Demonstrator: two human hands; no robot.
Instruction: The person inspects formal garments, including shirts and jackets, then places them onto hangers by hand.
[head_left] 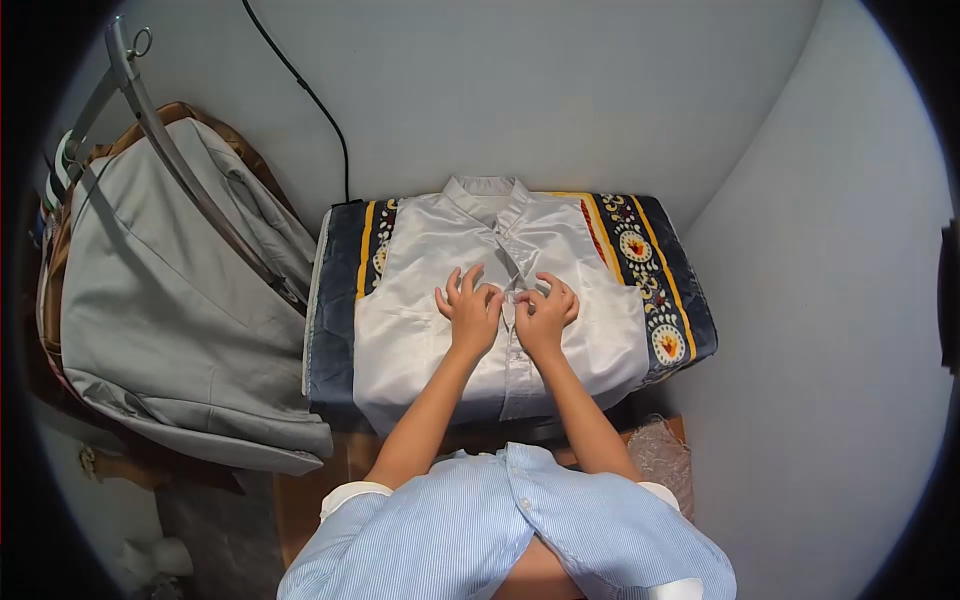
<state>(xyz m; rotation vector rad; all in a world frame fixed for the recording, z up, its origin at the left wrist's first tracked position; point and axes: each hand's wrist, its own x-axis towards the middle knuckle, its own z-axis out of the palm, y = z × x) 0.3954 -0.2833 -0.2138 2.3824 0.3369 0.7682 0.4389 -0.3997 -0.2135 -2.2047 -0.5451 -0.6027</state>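
Note:
A white satin shirt (410, 330) with a stand-up collar lies face up, its collar pointing away from me. Its front is parted below the collar, and the lower placket runs down the middle. My left hand (475, 315) pinches one front edge between thumb and index finger, the other fingers raised. Opposite it, my right hand (547, 312) pinches the other front edge in the same way. The two hands are close together near mid-chest of the shirt. Any button between the fingertips is too small to make out.
Under the shirt is a dark patterned cloth (690, 300) with yellow stripes, covering a table. On the left, grey garments (180, 300) hang from a metal rack (170, 140). A black cable (320, 105) runs down the back wall, and another wall (830, 300) stands close on the right.

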